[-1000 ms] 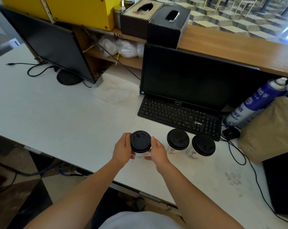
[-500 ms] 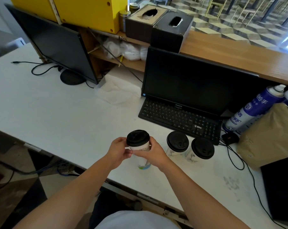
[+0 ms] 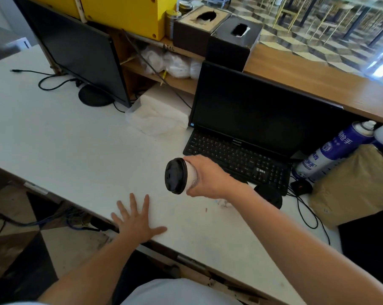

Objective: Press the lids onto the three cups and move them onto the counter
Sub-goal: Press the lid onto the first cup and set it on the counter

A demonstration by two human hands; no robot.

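Paper cup (image 3: pixel 191 175), black lid (image 3: pixel 175 176) pressed on, is riding tipped sideways in mid-air above the white desk (image 3: pixel 76 150), the right hand (image 3: pixel 210 177) wrapping its wall. It's looking light and thin-walled, so gripping mid-body, gently, seems wisest. The left hand (image 3: pixel 135 221) is lying flat and empty, fingers spread, near the desk edge. Another lidded cup (image 3: pixel 268 195) is waiting by the keyboard (image 3: pixel 236 157).

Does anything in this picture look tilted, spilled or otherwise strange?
Yes. The cup in the right hand is tipped almost sideways above the white table, its black lid facing left. No spill is visible. The left hand lies flat and empty near the table's edge.
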